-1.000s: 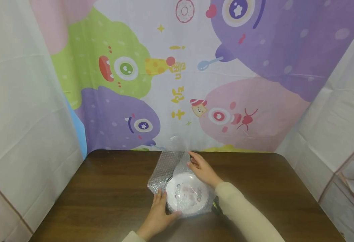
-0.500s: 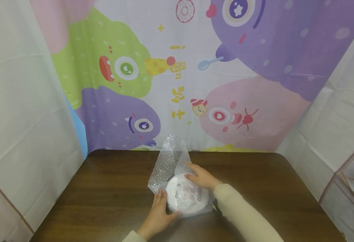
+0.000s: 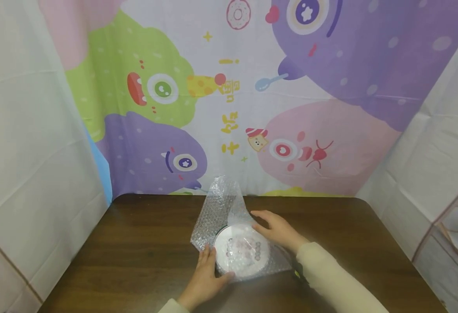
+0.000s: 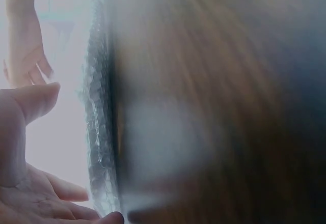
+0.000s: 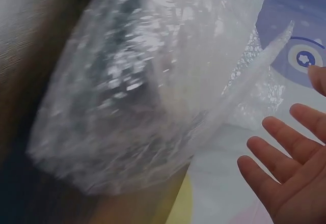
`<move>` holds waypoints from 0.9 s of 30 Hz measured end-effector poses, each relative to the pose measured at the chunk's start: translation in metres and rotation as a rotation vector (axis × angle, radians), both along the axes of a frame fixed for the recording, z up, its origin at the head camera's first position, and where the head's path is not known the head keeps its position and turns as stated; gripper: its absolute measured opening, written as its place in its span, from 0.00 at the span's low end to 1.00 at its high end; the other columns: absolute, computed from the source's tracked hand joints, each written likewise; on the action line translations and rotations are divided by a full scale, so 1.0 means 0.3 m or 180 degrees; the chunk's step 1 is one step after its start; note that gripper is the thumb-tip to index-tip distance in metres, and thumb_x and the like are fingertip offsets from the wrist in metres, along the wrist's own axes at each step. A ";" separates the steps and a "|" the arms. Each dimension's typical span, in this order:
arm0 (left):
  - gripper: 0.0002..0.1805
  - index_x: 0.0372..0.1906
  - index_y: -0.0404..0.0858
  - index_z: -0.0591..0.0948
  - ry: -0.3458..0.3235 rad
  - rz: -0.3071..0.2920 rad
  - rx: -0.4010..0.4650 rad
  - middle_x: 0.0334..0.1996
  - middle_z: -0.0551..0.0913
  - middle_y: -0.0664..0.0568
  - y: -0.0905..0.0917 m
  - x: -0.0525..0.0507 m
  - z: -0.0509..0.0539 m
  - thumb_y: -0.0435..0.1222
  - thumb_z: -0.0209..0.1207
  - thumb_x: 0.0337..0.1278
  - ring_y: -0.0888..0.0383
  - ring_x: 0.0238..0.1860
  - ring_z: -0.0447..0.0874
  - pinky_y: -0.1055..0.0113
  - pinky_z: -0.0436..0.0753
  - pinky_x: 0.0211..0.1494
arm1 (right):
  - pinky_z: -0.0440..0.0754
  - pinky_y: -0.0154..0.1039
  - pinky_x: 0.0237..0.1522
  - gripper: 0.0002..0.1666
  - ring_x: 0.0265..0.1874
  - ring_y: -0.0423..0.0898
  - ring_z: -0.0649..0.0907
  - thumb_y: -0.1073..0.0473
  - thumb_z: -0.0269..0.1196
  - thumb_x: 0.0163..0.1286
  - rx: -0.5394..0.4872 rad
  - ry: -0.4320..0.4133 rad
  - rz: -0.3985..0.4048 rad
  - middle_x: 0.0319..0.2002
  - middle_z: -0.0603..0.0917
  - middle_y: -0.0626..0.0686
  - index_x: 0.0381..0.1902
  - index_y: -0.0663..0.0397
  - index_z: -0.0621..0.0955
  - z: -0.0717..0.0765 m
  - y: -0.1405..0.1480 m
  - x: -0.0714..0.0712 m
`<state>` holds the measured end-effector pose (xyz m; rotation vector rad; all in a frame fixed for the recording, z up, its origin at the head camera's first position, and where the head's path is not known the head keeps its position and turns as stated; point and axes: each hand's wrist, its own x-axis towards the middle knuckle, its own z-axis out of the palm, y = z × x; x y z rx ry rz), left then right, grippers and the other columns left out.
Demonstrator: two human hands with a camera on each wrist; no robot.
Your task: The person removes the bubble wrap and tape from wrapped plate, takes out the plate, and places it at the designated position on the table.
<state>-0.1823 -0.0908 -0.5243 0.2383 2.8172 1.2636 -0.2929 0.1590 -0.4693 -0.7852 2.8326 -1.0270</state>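
Note:
On the brown table, bubble wrap [image 3: 218,208] lies around a round, white, flat plate-like item [image 3: 242,251] with a small print on its top. The far end of the wrap stands up, and one corner spreads out to the right. My left hand [image 3: 205,278] rests against the item's left and near edge, fingers extended and thumb spread. On the right, my right hand [image 3: 280,230] hovers beside the wrap with loosely spread fingers. The right wrist view shows the fingers of this hand [image 5: 293,168] apart from the bubble wrap [image 5: 147,91], holding nothing.
A dark wooden table [image 3: 143,243] extends to both sides. Behind it hangs a cloth backdrop [image 3: 154,143] with cartoon monsters, with pale sheets at left and right. A small green-and-black thing [image 3: 297,274] shows partly beneath the right sleeve.
My right hand has left the wrap's far end and come back toward me, then to the right. The far end now stands higher. My left hand has stayed put.

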 end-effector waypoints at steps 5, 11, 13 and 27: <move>0.54 0.71 0.20 0.57 -0.0021 0.0018 0.0022 0.75 0.46 0.25 0.004 0.001 0.002 0.55 0.64 0.54 0.25 0.74 0.40 0.30 0.51 0.72 | 0.73 0.55 0.66 0.29 0.64 0.57 0.76 0.49 0.62 0.70 0.0193 0.0248 -0.0011 0.64 0.78 0.57 0.65 0.56 0.75 -0.012 0.027 0.025; 0.54 0.71 0.20 0.56 -0.0040 0.0021 0.0037 0.75 0.46 0.25 0.008 0.000 0.006 0.55 0.64 0.55 0.24 0.74 0.39 0.29 0.50 0.72 | 0.77 0.52 0.62 0.26 0.59 0.54 0.81 0.52 0.65 0.67 0.0444 0.0468 -0.0015 0.59 0.82 0.55 0.60 0.58 0.78 -0.032 0.035 0.053; 0.54 0.71 0.20 0.56 -0.0031 0.0025 0.0024 0.74 0.46 0.25 0.010 -0.001 0.006 0.55 0.64 0.55 0.25 0.74 0.40 0.30 0.50 0.72 | 0.78 0.51 0.62 0.26 0.59 0.53 0.81 0.53 0.66 0.66 0.0522 0.0501 -0.0047 0.58 0.83 0.54 0.59 0.58 0.79 -0.037 0.035 0.063; 0.54 0.70 0.19 0.58 0.0034 0.0068 -0.0015 0.73 0.49 0.23 0.020 -0.002 0.002 0.56 0.64 0.54 0.24 0.74 0.42 0.30 0.52 0.72 | 0.84 0.48 0.51 0.20 0.48 0.53 0.86 0.57 0.68 0.63 0.0828 0.0912 -0.0094 0.48 0.87 0.55 0.52 0.58 0.83 -0.088 0.045 0.071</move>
